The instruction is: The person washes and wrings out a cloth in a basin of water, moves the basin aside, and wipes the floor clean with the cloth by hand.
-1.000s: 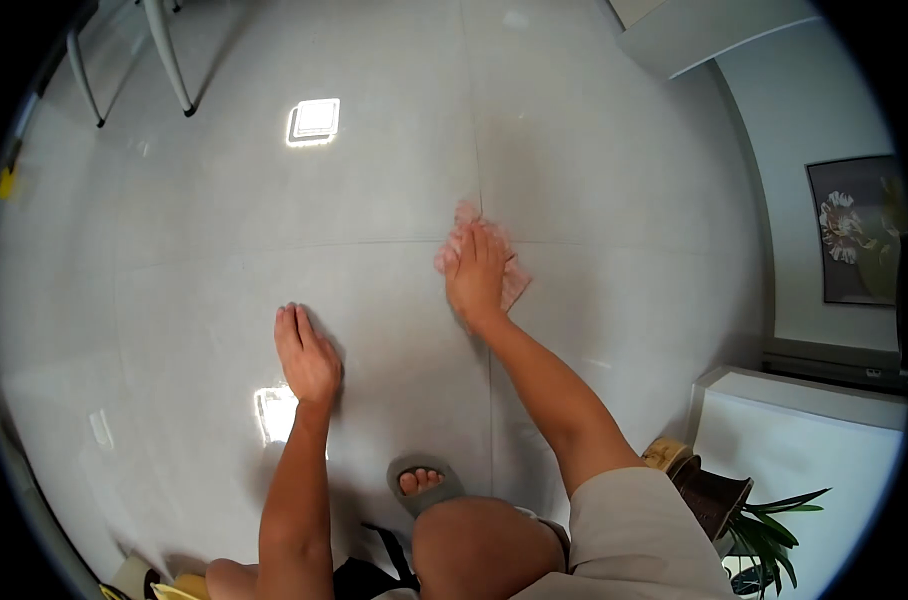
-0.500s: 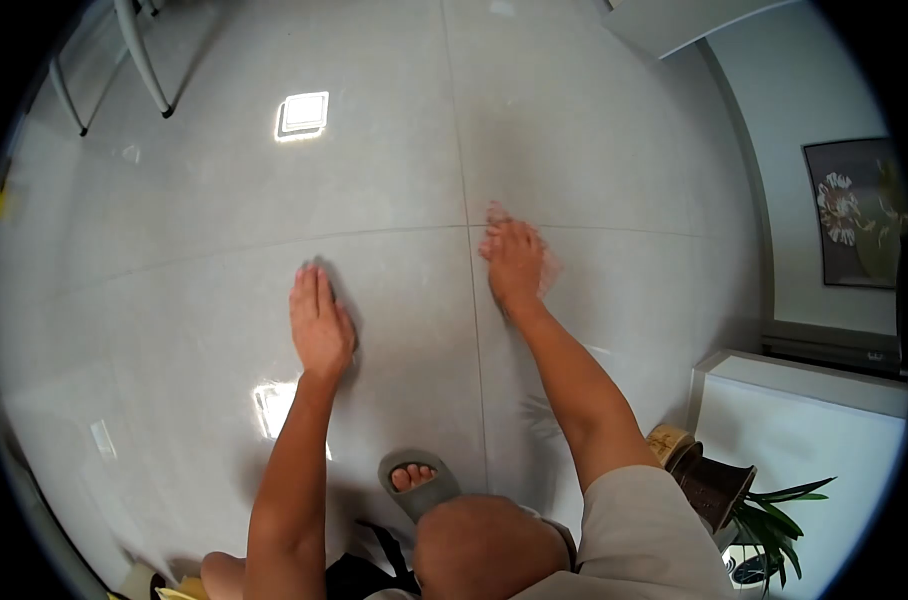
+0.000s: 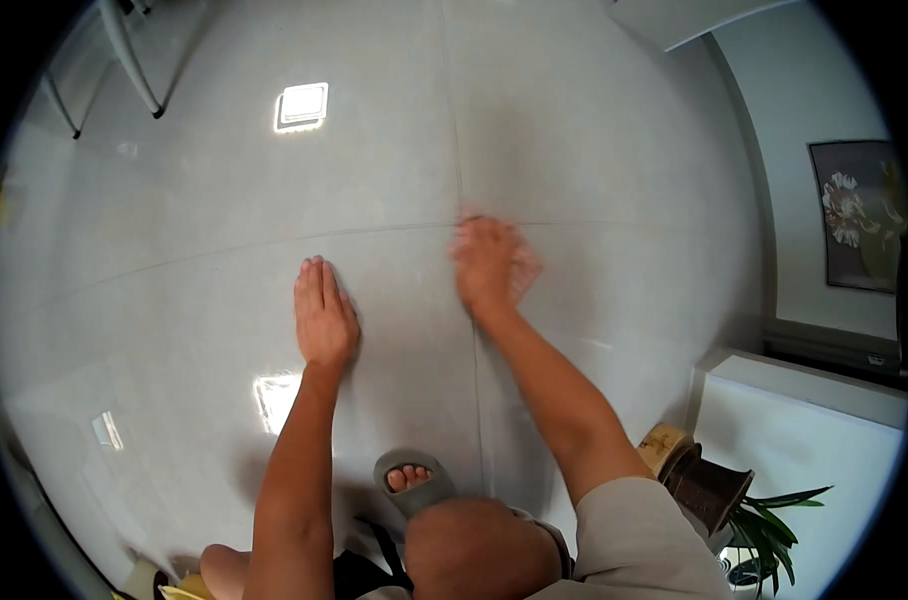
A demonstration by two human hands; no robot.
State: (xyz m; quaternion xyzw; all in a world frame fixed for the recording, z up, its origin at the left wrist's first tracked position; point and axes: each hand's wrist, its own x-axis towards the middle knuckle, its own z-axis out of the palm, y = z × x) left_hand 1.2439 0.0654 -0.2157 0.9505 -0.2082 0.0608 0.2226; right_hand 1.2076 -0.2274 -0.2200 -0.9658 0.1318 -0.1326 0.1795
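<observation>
At the upper left, pale chair legs [image 3: 126,60] with dark tips stand near the rim of the view, bounding that side of the glossy grey tiled floor [image 3: 374,160]. A broad stretch of tile lies between them and the left hand [image 3: 326,318], which rests palm down, fingers straight and side by side. Beyond it, nearer the body, a grey-green slipper [image 3: 436,490] is planted just beside the bent knee. The right hand [image 3: 487,262] is well apart from the left, laid over a pink cloth [image 3: 526,272] close to where the grout lines cross; tile reaches forward of it and to both sides. Farther right, the room narrows: a brown flowerpot [image 3: 709,487] with long green leaves [image 3: 774,535] sits close to the right arm, in front of a white cabinet [image 3: 799,430], and a framed flower picture [image 3: 862,215] hangs on the wall.

Mostly covered by the palm, the cloth looks thin and crumpled, its loose part showing on the hand's right. Blur hides whether the right fingers grip it or only press.
</observation>
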